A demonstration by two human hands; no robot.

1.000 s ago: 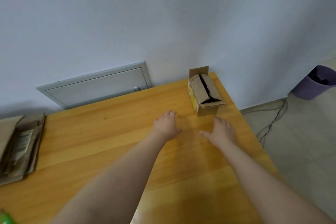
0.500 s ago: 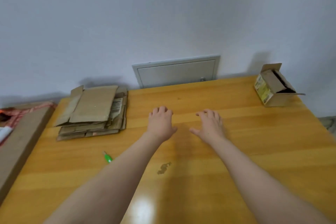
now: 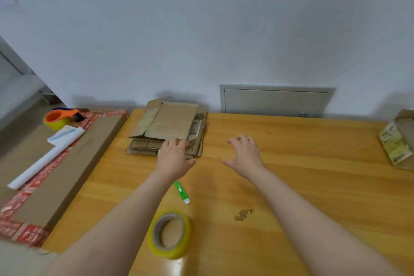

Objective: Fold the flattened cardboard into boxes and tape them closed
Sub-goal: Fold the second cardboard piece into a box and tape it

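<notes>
A stack of flattened cardboard point(image 3: 170, 123) lies at the back left of the wooden table point(image 3: 313, 186). My left hand point(image 3: 173, 157) rests palm down at the stack's near edge, fingertips touching the top sheet, holding nothing. My right hand point(image 3: 245, 157) hovers open over bare table, right of the stack. A folded box point(image 3: 397, 143) lies on its side at the far right edge. A roll of yellow tape point(image 3: 170, 234) stands near the front, under my left forearm. A green cutter point(image 3: 182, 192) lies between the roll and my left hand.
A long brown carton with red tape point(image 3: 67, 168) lies left of the table, carrying a white paper roll point(image 3: 44, 159) and an orange tape dispenser point(image 3: 59, 117). A grey wall hatch point(image 3: 275, 101) sits behind the table. A dark stain point(image 3: 243, 215) marks the tabletop.
The view has swung left, from the folded box toward the cardboard stack. My left hand has reached the stack's near edge. The tape roll and long carton have come into view.
</notes>
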